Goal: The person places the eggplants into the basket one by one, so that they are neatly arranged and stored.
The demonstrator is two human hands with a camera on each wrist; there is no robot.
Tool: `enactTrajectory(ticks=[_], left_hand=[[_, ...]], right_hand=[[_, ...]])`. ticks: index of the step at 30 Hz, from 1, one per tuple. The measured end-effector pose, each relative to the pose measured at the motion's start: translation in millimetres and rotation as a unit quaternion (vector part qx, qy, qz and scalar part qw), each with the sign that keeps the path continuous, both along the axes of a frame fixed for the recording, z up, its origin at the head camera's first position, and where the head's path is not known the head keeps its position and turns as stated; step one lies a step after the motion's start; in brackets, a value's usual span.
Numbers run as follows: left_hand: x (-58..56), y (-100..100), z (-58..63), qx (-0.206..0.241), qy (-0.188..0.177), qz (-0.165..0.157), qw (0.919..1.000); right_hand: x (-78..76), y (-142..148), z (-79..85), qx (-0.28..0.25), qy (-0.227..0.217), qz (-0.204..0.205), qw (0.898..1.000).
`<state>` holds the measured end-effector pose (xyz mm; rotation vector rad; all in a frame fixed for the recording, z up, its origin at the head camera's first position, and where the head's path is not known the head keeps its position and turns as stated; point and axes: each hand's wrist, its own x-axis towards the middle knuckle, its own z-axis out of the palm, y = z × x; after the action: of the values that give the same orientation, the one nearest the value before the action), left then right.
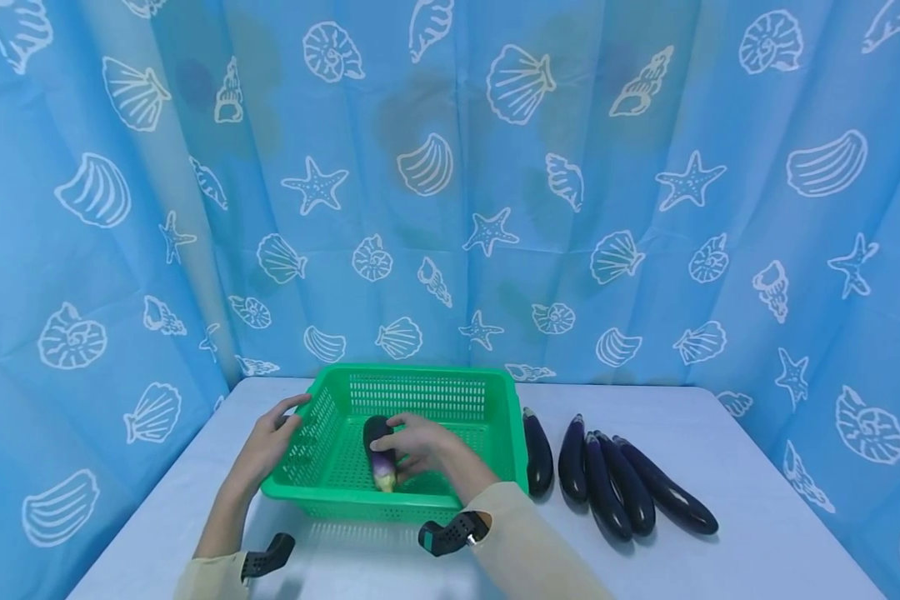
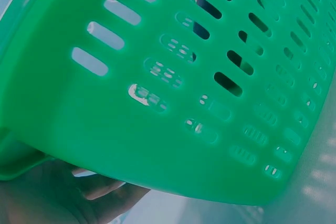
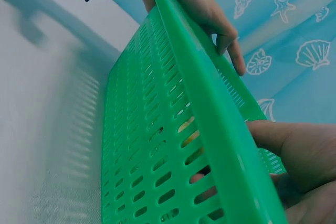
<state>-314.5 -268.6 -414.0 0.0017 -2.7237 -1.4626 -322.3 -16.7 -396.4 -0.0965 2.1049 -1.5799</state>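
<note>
- Blue curtain [image 1: 457,196] with white shell and starfish prints hung behind a white-covered table [image 1: 765,550].
- Green slotted basket [image 1: 345,496] stood on the table, left of centre.
- Held eggplant [image 1: 381,467] was inside the basket, pale end toward the near wall, dark end toward the far wall; contact with the basket floor could not be told.
- Right hand [image 1: 423,442] reached over the near rim; thumb and fingers were bent round the eggplant from its right side.
- Left hand [image 1: 265,446] was at the basket's left rim, fingers relaxed and partly spread, thumb apart; firmness of contact could not be told.
- One eggplant [image 1: 537,458] lay just beside the basket's right wall; four further eggplants [image 1: 607,496] lay right of it, the three rightmost bunched at their far ends.
- Both wrists carried black devices [image 1: 267,557] near cream sleeves [image 1: 540,550].
</note>
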Motion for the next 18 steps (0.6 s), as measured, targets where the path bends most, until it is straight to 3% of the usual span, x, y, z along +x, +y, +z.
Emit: enactTrajectory(ticks=[18], left_hand=[[1.4,2.2,1.1,-0.004,-0.002,0.005,1.0]], right_hand=[[2.1,-2.8,-1.0,-0.015,-0.026,0.025,0.999]])
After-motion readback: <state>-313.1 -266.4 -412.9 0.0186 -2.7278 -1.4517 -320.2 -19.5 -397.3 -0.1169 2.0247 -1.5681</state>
